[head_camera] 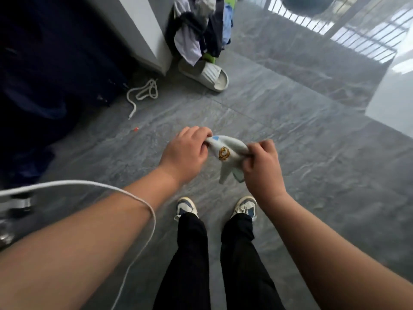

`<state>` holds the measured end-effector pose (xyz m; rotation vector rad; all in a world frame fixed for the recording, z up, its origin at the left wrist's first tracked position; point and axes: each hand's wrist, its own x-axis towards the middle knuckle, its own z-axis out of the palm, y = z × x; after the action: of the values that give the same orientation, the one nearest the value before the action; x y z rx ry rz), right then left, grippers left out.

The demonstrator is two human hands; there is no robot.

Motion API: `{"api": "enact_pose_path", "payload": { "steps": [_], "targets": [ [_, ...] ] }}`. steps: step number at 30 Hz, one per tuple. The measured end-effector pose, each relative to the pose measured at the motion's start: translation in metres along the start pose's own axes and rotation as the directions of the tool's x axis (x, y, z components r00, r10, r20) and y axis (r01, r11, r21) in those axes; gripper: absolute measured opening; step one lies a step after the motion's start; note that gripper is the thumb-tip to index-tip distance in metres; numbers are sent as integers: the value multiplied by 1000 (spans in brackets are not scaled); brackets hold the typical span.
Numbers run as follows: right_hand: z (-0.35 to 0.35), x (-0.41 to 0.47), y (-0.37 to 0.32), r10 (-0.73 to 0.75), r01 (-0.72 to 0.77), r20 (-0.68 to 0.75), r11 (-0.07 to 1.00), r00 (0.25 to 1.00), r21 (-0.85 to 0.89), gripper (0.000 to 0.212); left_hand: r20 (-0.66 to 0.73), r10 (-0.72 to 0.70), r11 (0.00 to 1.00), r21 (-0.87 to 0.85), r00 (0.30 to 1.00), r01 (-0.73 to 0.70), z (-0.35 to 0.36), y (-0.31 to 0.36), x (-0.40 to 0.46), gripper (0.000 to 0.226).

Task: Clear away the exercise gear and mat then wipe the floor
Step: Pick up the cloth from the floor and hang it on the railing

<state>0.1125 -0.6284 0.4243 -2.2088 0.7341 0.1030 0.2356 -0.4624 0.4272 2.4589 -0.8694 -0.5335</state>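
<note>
Bare forearms reach out over the grey floor (301, 135); the left hand (186, 151) and right hand (261, 166) each have fingers pinched on an end of a small white cloth (225, 153), held above the shoes. No mat is visible, so the wiping step seems at hand: crouching and pressing the cloth down comes next.

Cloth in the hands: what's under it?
Below the cloth, held up by the left hand and right hand, is bare grey floor, plus two sneakers nearer the body. The patch directly beneath is hidden.
</note>
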Motion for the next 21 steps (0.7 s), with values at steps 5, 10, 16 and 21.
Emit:
{"api": "enact_pose_path", "payload": {
  "steps": [5, 10, 16, 21],
  "targets": [
    [-151, -45, -96, 12, -5, -92, 998, 996, 69, 27, -29, 44, 996, -73, 999, -46, -129, 132, -14, 18],
    [-280, -81, -155, -18, 47, -231, 991, 973, 122, 28, -75, 100, 971, -211, 992, -114, -225, 252, -17, 12],
    [-392, -105, -183, -130, 199, -413, 971, 901, 130, 24, -109, 154, 938, -295, 982, -180, -279, 358, -9, 7],
    [-439, -105, -174, -129, 194, -468, 977, 874, 92, 27, -148, 216, 930, -271, 965, -250, -298, 405, 21, 5]
  ]
}}
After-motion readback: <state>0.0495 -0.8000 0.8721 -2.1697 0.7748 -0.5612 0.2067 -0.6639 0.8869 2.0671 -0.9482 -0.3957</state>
